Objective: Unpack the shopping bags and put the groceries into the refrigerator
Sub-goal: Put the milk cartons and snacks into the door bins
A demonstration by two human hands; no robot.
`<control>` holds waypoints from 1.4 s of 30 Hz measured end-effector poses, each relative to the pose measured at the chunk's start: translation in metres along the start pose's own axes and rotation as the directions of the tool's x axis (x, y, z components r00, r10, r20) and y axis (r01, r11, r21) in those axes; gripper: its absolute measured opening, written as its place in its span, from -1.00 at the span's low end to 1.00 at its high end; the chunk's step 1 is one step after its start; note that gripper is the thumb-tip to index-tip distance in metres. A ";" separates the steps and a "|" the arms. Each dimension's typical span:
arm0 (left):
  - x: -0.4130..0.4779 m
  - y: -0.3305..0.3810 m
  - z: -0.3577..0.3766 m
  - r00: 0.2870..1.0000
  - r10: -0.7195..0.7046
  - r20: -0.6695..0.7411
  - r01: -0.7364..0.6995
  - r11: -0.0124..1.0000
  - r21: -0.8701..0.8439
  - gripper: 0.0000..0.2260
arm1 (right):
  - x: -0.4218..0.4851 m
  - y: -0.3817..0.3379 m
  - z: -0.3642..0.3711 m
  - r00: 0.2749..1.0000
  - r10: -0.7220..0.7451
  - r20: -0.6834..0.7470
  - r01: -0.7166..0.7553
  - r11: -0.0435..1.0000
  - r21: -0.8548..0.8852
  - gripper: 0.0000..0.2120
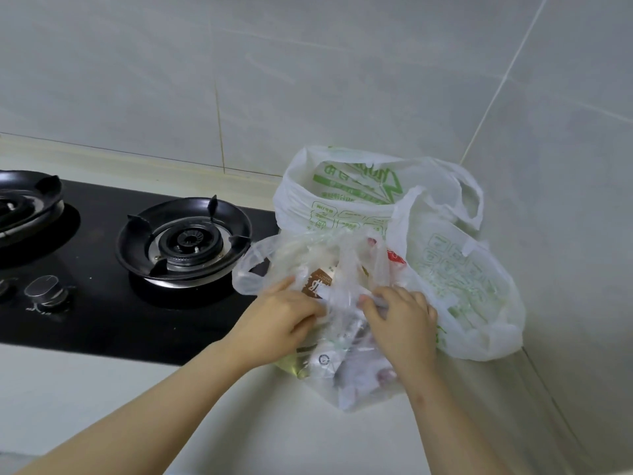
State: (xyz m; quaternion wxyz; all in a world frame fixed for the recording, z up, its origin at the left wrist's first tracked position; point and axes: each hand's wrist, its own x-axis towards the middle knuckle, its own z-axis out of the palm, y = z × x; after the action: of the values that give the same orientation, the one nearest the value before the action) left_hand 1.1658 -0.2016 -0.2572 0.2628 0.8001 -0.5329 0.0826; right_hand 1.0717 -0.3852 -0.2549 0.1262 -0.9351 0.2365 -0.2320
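Gripping the thin clear bag on the near countertop, my left hand and right hand both pinch its plastic. A brown-labelled package shows inside. The green-printed white bag stands just behind, right of the stove.

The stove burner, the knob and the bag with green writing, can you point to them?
Stove burner (187, 239), head view, on its black center cap.
Knob (45, 290), head view, on its round top.
Bag with green writing (346, 197), head view, on its printed side.
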 end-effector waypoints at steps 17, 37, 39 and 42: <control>-0.025 0.036 0.019 0.901 -0.432 -0.022 0.433 0.901 0.038 -0.23 | -0.057 0.032 -0.016 0.965 0.163 0.206 -0.103 0.956 -0.273 -0.77; 0.045 -0.011 0.018 0.837 -0.528 0.142 0.488 0.839 0.242 -0.40 | -0.045 0.007 0.016 0.988 -0.085 0.132 0.081 0.996 0.037 -0.56; 0.055 -0.016 0.020 0.832 -0.525 0.180 0.467 0.838 0.283 -0.43 | -0.038 0.007 0.014 0.983 -0.069 0.171 0.068 0.998 0.014 -0.41; 0.067 -0.020 0.027 0.795 -0.535 0.286 0.455 0.838 0.303 -0.49 | -0.022 0.011 0.017 0.970 -0.040 0.241 0.044 0.999 -0.014 -0.52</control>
State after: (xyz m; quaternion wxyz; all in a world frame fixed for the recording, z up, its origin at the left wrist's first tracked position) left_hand 1.2076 -0.2639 -0.2593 0.0839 0.9369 -0.3300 -0.0792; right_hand 1.0582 -0.3816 -0.2817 0.1399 -0.9623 0.2018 -0.1171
